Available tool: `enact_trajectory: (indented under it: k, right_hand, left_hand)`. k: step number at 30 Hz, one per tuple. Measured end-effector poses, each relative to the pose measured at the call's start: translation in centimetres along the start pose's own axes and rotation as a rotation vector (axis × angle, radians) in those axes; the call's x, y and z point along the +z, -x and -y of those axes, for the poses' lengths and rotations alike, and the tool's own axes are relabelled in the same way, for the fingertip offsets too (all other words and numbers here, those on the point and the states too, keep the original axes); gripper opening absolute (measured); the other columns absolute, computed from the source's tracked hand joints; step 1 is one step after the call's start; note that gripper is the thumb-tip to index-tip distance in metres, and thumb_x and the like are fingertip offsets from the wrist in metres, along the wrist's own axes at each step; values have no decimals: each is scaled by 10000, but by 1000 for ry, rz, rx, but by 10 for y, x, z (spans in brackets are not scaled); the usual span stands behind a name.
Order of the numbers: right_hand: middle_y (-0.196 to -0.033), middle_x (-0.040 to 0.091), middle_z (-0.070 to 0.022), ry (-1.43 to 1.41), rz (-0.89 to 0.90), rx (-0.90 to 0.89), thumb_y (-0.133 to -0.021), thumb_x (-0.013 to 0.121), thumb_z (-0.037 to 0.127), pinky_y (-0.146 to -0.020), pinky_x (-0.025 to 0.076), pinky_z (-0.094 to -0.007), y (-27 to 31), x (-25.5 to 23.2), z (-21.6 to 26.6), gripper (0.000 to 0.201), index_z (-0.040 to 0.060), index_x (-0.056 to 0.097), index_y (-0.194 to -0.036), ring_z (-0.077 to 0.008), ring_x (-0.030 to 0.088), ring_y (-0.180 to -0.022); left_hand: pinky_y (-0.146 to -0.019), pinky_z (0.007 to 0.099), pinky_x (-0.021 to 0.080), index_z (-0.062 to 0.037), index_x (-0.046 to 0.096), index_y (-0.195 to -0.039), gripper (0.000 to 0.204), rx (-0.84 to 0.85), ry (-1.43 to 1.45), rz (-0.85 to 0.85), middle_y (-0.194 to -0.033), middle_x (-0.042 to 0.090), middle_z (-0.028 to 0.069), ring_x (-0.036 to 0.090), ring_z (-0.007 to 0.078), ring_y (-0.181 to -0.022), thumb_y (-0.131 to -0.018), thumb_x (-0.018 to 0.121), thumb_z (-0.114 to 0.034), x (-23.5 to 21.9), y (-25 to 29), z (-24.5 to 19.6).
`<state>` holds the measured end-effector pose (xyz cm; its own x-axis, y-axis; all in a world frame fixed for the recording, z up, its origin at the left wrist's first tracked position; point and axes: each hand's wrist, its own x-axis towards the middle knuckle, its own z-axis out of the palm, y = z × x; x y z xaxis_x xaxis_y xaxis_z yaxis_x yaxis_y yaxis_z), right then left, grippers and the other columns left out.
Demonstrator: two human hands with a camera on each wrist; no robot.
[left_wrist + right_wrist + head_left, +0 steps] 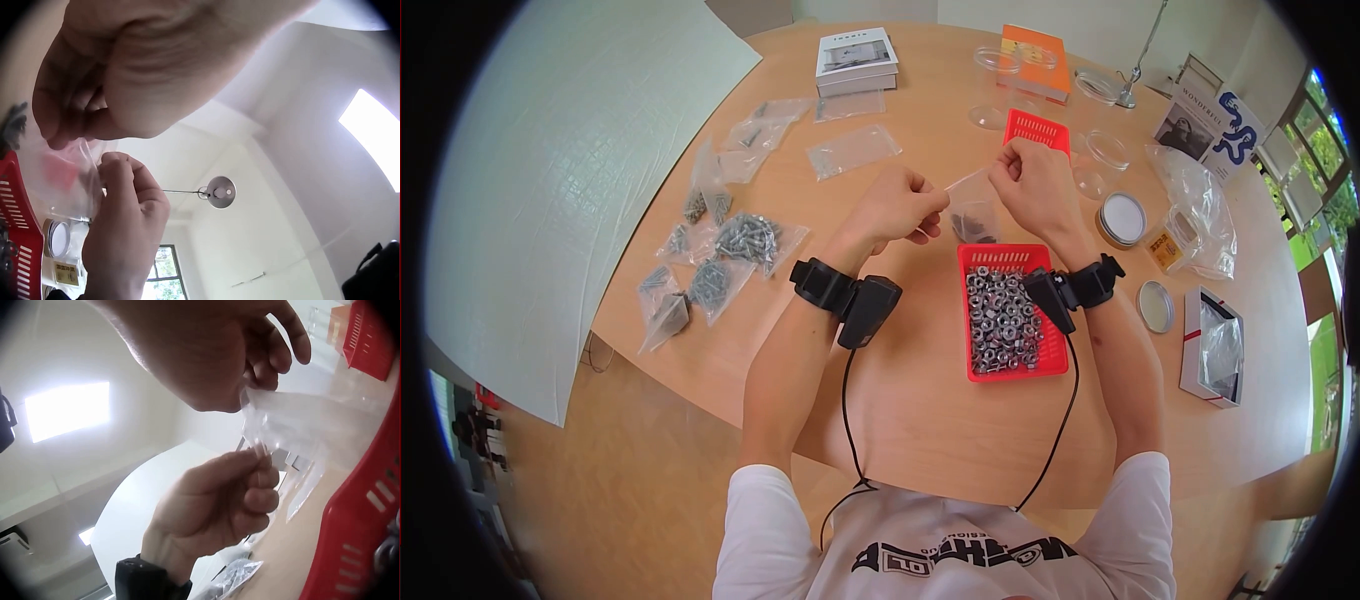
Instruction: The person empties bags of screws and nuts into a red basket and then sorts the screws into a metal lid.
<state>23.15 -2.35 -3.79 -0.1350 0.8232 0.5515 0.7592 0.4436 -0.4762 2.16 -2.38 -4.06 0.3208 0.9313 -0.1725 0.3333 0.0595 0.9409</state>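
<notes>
A clear plastic bag (974, 215) hangs upright between the two hands, with small dark pieces in its bottom. The left hand (905, 210) pinches one side of its top edge between thumb and finger. On the opposite side, the right hand (1038, 185) pinches the top edge too, as the right wrist view shows with the bag film (300, 419) stretched between both hands. Just nearer the body stands a red slotted basket (1015, 377) filled with metal nuts (1003, 320). A second red basket (1050, 135) lies behind the right hand, partly covered by it.
To the left lie several bags of screws and bolts (748, 238) and flat clear bags (853, 151). A white book (857, 60) and an orange book (1040, 65) are at the back. Clear dishes (1108, 150), a round tin (1122, 218) and an open box (1212, 350) occupy the right.
</notes>
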Motion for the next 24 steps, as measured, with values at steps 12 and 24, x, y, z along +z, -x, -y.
enact_trajectory:
  k: [12, 24]
  right_hand:
    - [-847, 721, -110, -376, 40, 147, -865, 668, 102, -761, 552, -307, 13, -10, -10, 212, -36, 678, -1025, -186, 701, -799]
    - [-1269, 596, -170, -963, 60, 358, -786, 785, -12, -966, 526, -362, 56, -32, -58, 715, 13, 442, -1413, -244, 577, -1198]
  left_hand:
    - [-740, 413, 531, 13, 644, -867, 193, 688, -692, -287, -802, 691, 160, 674, 357, -797, -797, 751, -131, 19, -33, -19]
    - [-587, 356, 503, 20, 609, -831, 156, 805, -435, -412, -759, 662, 132, 671, 228, -688, -839, 705, -103, 33, -12, -118]
